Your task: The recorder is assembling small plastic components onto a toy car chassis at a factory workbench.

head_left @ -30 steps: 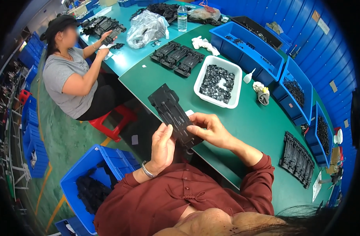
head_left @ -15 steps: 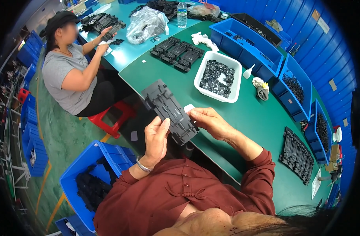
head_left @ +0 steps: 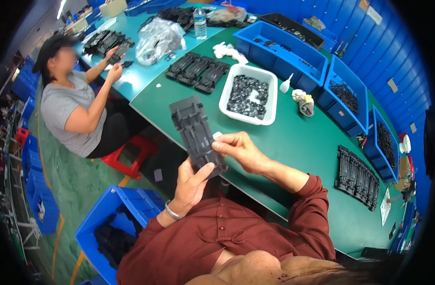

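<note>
My left hand grips the near end of a long black moulded plastic part, its thumb lying on the ribbed face. The part is held tilted up in front of my chest, above the table's near edge. Close against its right side, my right hand has its fingers pinched on a small white piece; whether this is cloth or paper I cannot tell. Beyond my hands a white tub holds many small glossy black pieces. Several similar black parts lie side by side to the left of the tub.
Blue bins line the table's far side. A white dropper bottle and a bundled glove lie near them. More black parts rest at the right. Below my left arm stands a blue crate. A co-worker sits at the left.
The black part has turned more upright and shifted slightly left. My right hand has come in closer to its side with the white piece. The whole view has shifted a little.
</note>
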The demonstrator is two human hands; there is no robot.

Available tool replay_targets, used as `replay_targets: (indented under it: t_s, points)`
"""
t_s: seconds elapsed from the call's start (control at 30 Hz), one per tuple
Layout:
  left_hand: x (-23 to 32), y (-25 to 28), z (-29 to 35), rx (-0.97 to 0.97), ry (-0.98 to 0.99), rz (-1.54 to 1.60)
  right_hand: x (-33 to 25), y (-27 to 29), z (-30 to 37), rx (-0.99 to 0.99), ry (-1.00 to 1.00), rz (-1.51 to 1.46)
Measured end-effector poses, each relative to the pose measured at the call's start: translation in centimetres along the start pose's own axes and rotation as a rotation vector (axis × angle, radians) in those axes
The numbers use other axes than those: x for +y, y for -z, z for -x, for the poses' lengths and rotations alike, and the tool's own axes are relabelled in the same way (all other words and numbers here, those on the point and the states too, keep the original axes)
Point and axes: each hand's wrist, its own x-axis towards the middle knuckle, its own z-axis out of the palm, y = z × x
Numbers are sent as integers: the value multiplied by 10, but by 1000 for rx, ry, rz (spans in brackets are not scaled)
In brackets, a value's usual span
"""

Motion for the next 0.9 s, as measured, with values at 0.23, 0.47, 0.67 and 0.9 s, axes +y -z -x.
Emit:
replay_targets:
  t_s: [0.23,0.47,0.67,0.9]
  points:
    - [13,9,-3,-178,179,239,-10,-6,3,37,157,300]
    - [-2,30,-12,-272,190,300,-18,-6,5,86,334,601]
    - [-3,31,-20,-269,2,27,-49,54,-20,331,176,509]
    - [-16,37,-26,-80,-98,-127,-39,162,-51,433,121,1449]
